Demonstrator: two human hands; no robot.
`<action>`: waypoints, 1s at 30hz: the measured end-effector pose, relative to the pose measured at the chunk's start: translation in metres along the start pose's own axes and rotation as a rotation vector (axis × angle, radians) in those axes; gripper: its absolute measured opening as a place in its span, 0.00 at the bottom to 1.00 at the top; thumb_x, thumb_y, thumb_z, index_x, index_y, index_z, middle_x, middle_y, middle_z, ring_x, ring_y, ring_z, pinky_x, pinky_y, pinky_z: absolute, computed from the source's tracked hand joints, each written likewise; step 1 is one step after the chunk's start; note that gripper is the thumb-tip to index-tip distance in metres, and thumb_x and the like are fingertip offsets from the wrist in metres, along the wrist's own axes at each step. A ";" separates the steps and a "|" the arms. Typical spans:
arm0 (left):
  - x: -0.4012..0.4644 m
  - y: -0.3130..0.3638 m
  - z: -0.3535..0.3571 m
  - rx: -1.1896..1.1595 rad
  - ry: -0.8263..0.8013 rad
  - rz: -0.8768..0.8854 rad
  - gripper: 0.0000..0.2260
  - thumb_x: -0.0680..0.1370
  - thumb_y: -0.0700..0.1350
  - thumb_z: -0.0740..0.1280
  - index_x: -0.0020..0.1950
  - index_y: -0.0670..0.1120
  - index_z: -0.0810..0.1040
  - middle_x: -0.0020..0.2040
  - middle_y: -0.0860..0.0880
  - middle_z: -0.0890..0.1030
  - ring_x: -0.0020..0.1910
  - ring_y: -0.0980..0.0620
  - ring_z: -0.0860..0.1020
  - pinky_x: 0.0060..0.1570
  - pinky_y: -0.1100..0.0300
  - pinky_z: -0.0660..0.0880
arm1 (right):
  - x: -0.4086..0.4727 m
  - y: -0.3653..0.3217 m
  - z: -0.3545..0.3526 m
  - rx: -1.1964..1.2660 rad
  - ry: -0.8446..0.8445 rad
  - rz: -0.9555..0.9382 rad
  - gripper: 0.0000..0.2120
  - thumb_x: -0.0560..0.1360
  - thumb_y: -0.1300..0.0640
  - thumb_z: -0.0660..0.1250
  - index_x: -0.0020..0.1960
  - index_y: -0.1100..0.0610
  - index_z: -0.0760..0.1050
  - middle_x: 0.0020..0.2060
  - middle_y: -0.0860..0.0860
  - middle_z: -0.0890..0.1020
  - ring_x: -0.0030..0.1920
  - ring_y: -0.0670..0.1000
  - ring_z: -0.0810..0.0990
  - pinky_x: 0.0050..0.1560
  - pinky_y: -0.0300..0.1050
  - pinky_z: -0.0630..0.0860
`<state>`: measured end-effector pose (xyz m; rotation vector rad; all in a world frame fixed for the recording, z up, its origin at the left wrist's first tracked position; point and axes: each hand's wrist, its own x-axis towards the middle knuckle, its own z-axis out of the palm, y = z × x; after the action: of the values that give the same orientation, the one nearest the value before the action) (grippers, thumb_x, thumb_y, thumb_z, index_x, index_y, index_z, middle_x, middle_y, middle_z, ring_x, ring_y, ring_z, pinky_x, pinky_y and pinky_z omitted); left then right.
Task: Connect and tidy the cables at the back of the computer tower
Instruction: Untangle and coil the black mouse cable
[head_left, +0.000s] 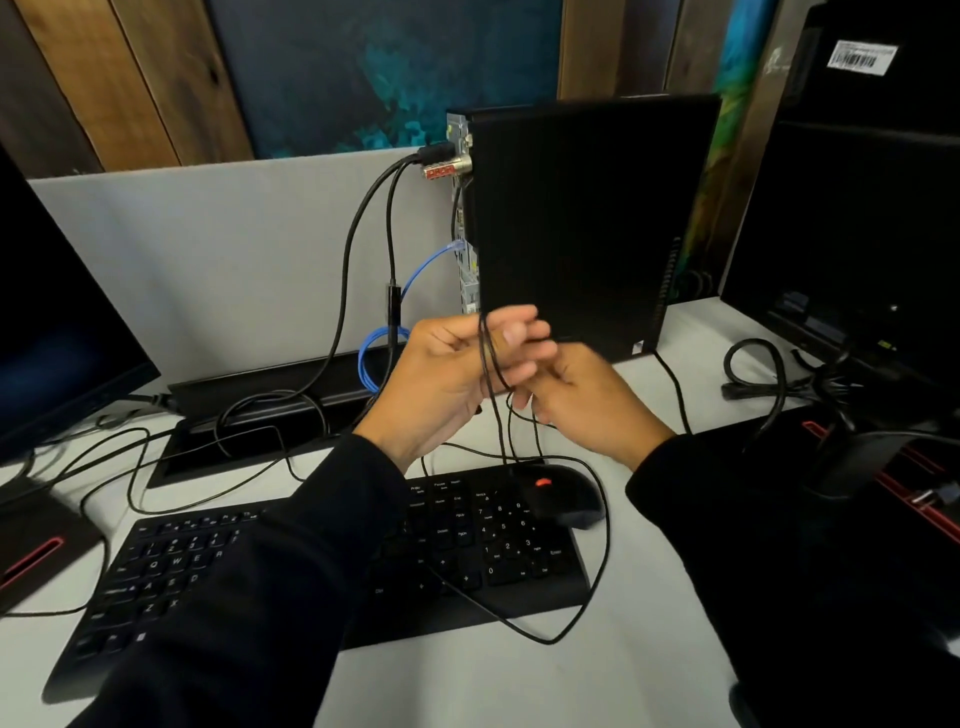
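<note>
1. The computer tower (582, 218) is a slim black box standing upright on the white tabletop (467, 680), its plain side panel towards the camera and its metal back edge turned to the left.
2. Along that back edge, two thick black cables (363, 228) are plugged in near the top, just beside a small red-and-silver lock-like fitting (445, 169). They hang down in a curve to the black tray (270, 384) behind the keyboard.
3. Lower on the back edge a blue cable (422, 267) is plugged in; it bends down to a blue coil (370, 364) resting by the tray.
4. A thin black cable (491, 358) is held up in front of the tower's lower corner, gathered in a few loops.
5. The left hand (457, 364) is palm-up with its fingers curled round those loops, so its grip holds the thin cable.
6. The right hand (582, 395) is just beside the left, its fingers bent towards the same loops; they are blurred, and I cannot tell whether its grip holds the cable.
7. From the hands the thin cable drops to a black mouse (563, 499) with a red wheel, which lies on the right end of a black keyboard (291, 566). A slack loop lies across the keys and tabletop.
</note>
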<state>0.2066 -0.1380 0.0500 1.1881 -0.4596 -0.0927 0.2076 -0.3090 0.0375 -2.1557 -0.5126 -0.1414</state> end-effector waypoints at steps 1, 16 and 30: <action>0.002 -0.003 -0.001 -0.062 0.053 0.018 0.13 0.76 0.41 0.69 0.59 0.41 0.83 0.55 0.40 0.86 0.56 0.44 0.85 0.53 0.59 0.83 | 0.000 0.002 0.001 -0.076 -0.061 0.005 0.14 0.85 0.54 0.59 0.44 0.50 0.79 0.35 0.45 0.84 0.35 0.40 0.79 0.42 0.40 0.72; -0.003 -0.019 -0.027 0.231 0.248 -0.142 0.11 0.77 0.36 0.71 0.60 0.40 0.82 0.50 0.41 0.87 0.54 0.43 0.86 0.57 0.40 0.81 | -0.002 -0.036 -0.023 -0.606 -0.347 -0.094 0.09 0.81 0.53 0.67 0.41 0.49 0.78 0.33 0.44 0.76 0.38 0.42 0.72 0.45 0.49 0.77; -0.009 0.010 -0.019 0.452 -0.184 -0.330 0.14 0.74 0.40 0.74 0.59 0.39 0.84 0.55 0.38 0.86 0.56 0.41 0.85 0.52 0.47 0.84 | 0.005 -0.004 -0.025 -0.287 0.165 -0.374 0.04 0.77 0.52 0.74 0.47 0.51 0.87 0.39 0.44 0.82 0.40 0.47 0.80 0.42 0.44 0.77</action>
<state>0.2041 -0.1152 0.0512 1.7040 -0.4544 -0.4017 0.2130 -0.3252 0.0569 -2.2754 -0.8358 -0.6269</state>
